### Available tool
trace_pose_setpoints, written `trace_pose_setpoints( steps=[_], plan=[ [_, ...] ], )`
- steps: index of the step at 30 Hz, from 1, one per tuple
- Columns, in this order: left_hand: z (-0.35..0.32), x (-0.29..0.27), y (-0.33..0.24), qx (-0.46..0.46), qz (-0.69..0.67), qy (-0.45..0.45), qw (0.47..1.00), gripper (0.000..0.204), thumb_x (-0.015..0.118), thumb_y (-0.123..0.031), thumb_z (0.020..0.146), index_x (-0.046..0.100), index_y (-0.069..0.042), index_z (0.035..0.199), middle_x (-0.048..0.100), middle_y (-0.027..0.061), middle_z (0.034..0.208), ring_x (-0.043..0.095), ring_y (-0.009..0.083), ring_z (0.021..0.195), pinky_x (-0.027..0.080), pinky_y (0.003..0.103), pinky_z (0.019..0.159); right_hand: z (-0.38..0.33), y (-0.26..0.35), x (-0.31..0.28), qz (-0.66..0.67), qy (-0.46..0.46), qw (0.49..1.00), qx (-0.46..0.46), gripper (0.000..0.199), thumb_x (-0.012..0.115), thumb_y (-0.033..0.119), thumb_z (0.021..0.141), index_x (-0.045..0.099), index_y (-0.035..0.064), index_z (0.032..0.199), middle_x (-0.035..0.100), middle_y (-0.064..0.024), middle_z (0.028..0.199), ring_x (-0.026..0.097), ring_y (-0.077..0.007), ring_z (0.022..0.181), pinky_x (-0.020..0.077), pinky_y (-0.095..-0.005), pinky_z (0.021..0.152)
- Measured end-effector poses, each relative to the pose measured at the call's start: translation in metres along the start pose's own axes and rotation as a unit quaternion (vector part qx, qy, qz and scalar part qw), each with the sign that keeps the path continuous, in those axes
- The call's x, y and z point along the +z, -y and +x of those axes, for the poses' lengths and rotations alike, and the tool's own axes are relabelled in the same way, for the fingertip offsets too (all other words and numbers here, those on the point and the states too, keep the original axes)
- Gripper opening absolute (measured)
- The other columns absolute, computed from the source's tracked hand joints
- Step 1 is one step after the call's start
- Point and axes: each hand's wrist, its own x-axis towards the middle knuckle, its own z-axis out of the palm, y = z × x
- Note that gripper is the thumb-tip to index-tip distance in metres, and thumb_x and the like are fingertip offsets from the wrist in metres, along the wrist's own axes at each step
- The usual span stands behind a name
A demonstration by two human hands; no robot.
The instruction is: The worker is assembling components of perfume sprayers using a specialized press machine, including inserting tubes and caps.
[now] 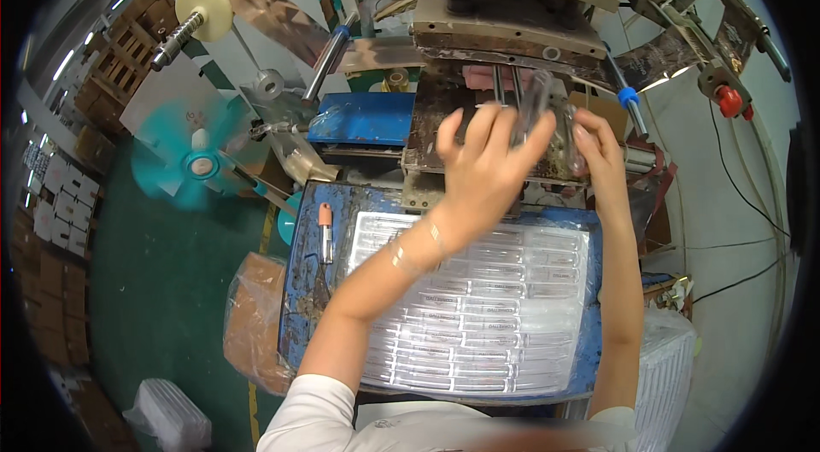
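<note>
Wears white sleeves [309,409] at the near edge of the table. Has a wrapped, ridged stack [668,375] beside the near right corner, and a brown carton [258,307] in clear plastic along the left edge. Faces a worn blue table [299,238] with a white tray [547,313] covering most of its top and bearing rows of slim clear pieces [487,339]. Has an orange-topped tool [325,217] lying near the far left corner, beside the tray. Wears two pale bands [399,258] on the left forearm.

Reaches with both arms past the table's far edge, to a dark metal platform [440,114]. Pinches a tilted, blurred clear tube [536,96] above the platform between thumb and finger of the left hand [491,166], with the other fingers spread. Curls the fingers of the right hand [605,163] beside another clear item [567,137] toward the platform's right side; cannot tell whether gripping or only touching it.

Has a blue slab [363,117] just left of the platform. Farther off, faces a heavy press head [512,20], with brown film [278,12] running near a cream spool [205,9]. Beyond the far left corner, has a turquoise fan [201,164] with blurred blades and, farthest, stacked cartons [107,102].
</note>
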Motion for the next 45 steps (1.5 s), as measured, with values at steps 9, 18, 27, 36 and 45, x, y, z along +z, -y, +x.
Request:
trace_pose_setpoints(
  steps=[9,18,27,36,45],
  plan=[
    [-0.126,-0.123,-0.011,-0.176,-0.262,0.181,0.931,0.037,0.07,-0.015,0.067,0.059,-0.005,0.102,0.056,-0.0014,0.072,0.051,0.0134,0.069,0.028,0.036,0.081,0.057,-0.002,0.058,-0.224,0.031,0.973,-0.045,0.032,0.057,0.029,0.081,0.057,-0.0007,0.094,0.056,-0.003,0.078,0.048,-0.0093,0.071,0.0377,-0.0216,0.068],
    [-0.166,-0.141,-0.014,-0.292,-0.28,0.242,0.882,0.033,0.07,-0.015,0.069,0.06,-0.002,0.097,0.056,0.0026,0.071,0.05,0.0164,0.065,0.036,0.032,0.074,0.065,-0.021,0.069,-0.103,-0.012,0.986,-0.13,0.043,0.054,0.036,0.08,0.054,0.0005,0.105,0.056,-0.0122,0.099,0.051,-0.0245,0.093,0.0362,-0.0313,0.084],
    [-0.166,-0.134,-0.018,-0.273,-0.298,0.229,0.886,0.034,0.07,-0.012,0.068,0.059,-0.002,0.099,0.053,0.0017,0.068,0.049,0.017,0.063,0.036,0.03,0.069,0.065,-0.026,0.068,-0.024,-0.01,0.994,-0.102,0.048,0.05,0.036,0.084,0.048,-0.0015,0.115,0.05,-0.0124,0.115,0.044,-0.0222,0.108,0.0276,-0.0294,0.094],
    [-0.17,-0.129,-0.019,-0.276,-0.296,0.23,0.885,0.036,0.07,-0.011,0.068,0.058,-0.003,0.1,0.052,0.0012,0.067,0.048,0.0175,0.063,0.036,0.029,0.066,0.06,-0.016,0.068,-0.065,0.01,0.992,-0.108,0.043,0.049,0.031,0.085,0.05,-0.0021,0.112,0.051,-0.0115,0.114,0.045,-0.0195,0.104,0.0292,-0.0279,0.092],
    [-0.171,-0.123,-0.017,-0.265,-0.302,0.229,0.887,0.038,0.07,-0.011,0.067,0.057,-0.004,0.102,0.052,0.0007,0.066,0.047,0.0175,0.063,0.037,0.03,0.067,0.059,-0.01,0.071,-0.114,-0.017,0.985,-0.125,0.042,0.05,0.033,0.085,0.053,-0.0028,0.106,0.055,-0.0104,0.104,0.048,-0.0186,0.097,0.0322,-0.0267,0.089]
  ],
)
